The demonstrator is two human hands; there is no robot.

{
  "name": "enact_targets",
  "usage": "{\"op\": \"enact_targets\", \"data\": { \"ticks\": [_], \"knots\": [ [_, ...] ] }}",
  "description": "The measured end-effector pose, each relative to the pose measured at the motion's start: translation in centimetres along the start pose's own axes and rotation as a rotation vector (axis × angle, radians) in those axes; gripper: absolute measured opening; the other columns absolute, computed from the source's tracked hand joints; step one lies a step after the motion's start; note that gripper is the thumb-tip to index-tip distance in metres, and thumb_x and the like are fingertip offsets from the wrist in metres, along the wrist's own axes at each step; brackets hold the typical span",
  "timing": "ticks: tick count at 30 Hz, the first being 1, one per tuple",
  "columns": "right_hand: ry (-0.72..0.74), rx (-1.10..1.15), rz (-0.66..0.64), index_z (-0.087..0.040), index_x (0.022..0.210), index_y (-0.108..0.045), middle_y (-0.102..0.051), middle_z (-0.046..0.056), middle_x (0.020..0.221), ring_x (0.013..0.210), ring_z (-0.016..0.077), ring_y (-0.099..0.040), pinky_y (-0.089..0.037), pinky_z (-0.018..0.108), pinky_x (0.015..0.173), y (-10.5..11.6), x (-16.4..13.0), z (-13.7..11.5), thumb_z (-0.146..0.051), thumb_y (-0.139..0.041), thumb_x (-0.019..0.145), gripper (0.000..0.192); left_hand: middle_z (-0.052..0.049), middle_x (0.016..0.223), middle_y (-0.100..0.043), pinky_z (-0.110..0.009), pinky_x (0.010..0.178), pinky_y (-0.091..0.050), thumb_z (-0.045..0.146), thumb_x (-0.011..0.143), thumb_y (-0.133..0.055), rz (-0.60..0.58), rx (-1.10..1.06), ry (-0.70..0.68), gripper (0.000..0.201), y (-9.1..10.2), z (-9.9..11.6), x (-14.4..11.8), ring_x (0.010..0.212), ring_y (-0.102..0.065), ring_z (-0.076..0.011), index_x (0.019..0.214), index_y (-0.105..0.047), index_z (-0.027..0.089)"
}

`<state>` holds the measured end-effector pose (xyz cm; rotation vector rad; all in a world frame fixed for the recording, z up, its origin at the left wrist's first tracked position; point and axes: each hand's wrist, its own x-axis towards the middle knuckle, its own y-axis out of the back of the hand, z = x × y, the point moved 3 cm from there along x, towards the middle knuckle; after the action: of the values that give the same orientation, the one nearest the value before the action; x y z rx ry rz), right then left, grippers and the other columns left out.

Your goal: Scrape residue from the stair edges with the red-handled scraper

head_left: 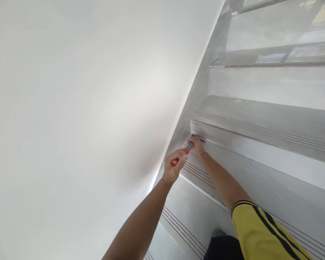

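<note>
My left hand is closed around the red handle of a hand tool whose metal end points at the corner of a grey stair step by the wall. My right hand reaches past it and presses on a thin dark flat piece under the nosing of that step; what its fingers grip is hidden. My right arm wears a yellow sleeve with black stripes.
A white wall fills the left side and meets the stairs along a grey skirting. Grooved grey steps rise to the upper right. My dark trousers and a shoe are on a lower step.
</note>
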<state>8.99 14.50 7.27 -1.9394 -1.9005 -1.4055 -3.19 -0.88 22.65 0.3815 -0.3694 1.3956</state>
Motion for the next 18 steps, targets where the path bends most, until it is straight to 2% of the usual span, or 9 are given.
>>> {"op": "enact_targets", "data": {
  "ticks": [2,4,10,13,15,18],
  "knots": [
    [0.013,0.003,-0.041,-0.020,0.055,-0.040,-0.048,0.002,0.055,0.058,0.0143,-0.046,-0.034,0.028,0.062,-0.3,0.0,-0.3,-0.014,-0.046,0.070,0.017,0.002,0.059,-0.047,-0.042,0.089,-0.042,0.026,0.083,-0.054,0.012,-0.003,0.025,0.031,0.3,0.1,-0.3,0.065,-0.050,-0.0126,0.055,-0.044,0.018],
    [0.036,0.015,-0.094,-0.020,0.054,-0.039,-0.047,0.000,0.053,0.057,0.0139,-0.046,-0.034,0.027,0.060,-0.8,-0.8,-1.8,-0.013,-0.048,0.067,0.017,0.001,0.060,-0.047,-0.041,0.087,-0.043,0.024,0.084,-0.053,0.030,0.002,0.062,0.030,0.8,1.1,-1.7,0.066,-0.049,-0.0129,0.056,-0.044,0.018],
    [0.049,0.085,-0.118,-0.020,0.055,-0.036,-0.046,-0.001,0.053,0.054,0.0132,-0.044,-0.034,0.027,0.060,-2.5,-5.8,-9.1,-0.014,-0.047,0.069,0.019,0.002,0.059,-0.045,-0.041,0.084,-0.042,0.017,0.084,-0.051,0.058,0.067,0.148,0.027,1.8,6.6,-7.6,0.064,-0.046,-0.0129,0.058,-0.042,0.019],
    [0.087,0.139,-0.149,-0.020,0.056,-0.036,-0.046,-0.001,0.054,0.056,0.0134,-0.045,-0.035,0.027,0.061,-2.6,-7.3,-12.0,-0.015,-0.047,0.071,0.020,0.003,0.057,-0.043,-0.042,0.084,-0.042,0.014,0.083,-0.049,0.064,0.115,0.159,0.025,1.7,9.2,-9.0,0.062,-0.045,-0.0124,0.060,-0.042,0.019],
    [0.098,0.153,-0.153,-0.020,0.056,-0.038,-0.048,0.000,0.055,0.058,0.0137,-0.046,-0.036,0.028,0.064,-2.1,-7.0,-12.1,-0.015,-0.047,0.072,0.019,0.002,0.057,-0.044,-0.042,0.082,-0.043,0.013,0.083,-0.050,0.043,0.130,0.123,0.024,1.3,9.9,-8.7,0.061,-0.046,-0.0123,0.061,-0.043,0.019],
    [0.090,0.130,-0.134,-0.020,0.055,-0.043,-0.050,0.000,0.056,0.060,0.0144,-0.047,-0.037,0.029,0.068,-0.5,-4.7,-8.7,-0.015,-0.049,0.069,0.016,0.001,0.059,-0.048,-0.042,0.081,-0.045,0.016,0.082,-0.052,0.010,0.113,0.021,0.023,0.1,8.1,-6.4,0.062,-0.048,-0.0125,0.061,-0.044,0.019]
  ]
}}
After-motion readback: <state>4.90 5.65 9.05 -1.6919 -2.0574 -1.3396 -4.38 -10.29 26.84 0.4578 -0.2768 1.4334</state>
